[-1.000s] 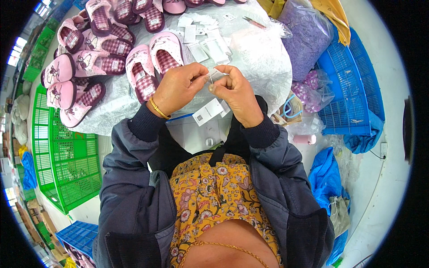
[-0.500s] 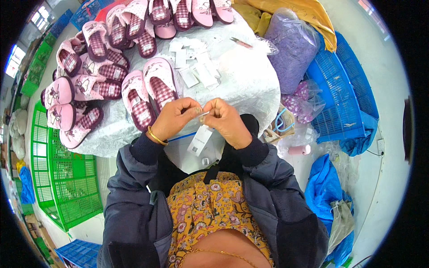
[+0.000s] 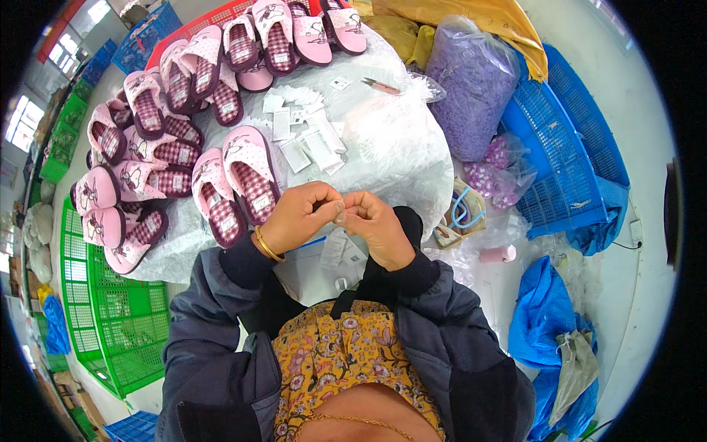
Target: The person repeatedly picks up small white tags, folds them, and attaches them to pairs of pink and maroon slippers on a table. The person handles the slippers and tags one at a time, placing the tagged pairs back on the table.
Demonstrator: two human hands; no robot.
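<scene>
In front of my body, at the near edge of the covered table, both hands meet fingertip to fingertip. My left hand is closed in a pinch; what sits between its fingertips is too small to make out. My right hand pinches too, and a white paper tag hangs just below its fingers. Beside my left hand rests a pair of pink slippers, the right slipper and the left slipper, with checked insoles. Farther back on the table lie several loose white tags.
Many pink slippers crowd the table's left and far sides. Thread snips lie near a clear plastic heap. To the right are a bag of purple pieces and a blue crate; a green crate stands at left.
My hands appear slightly lower in the picture, with the whole table shifted down too. The tag hangs lower and its face has turned. Both hands remain pinched together.
</scene>
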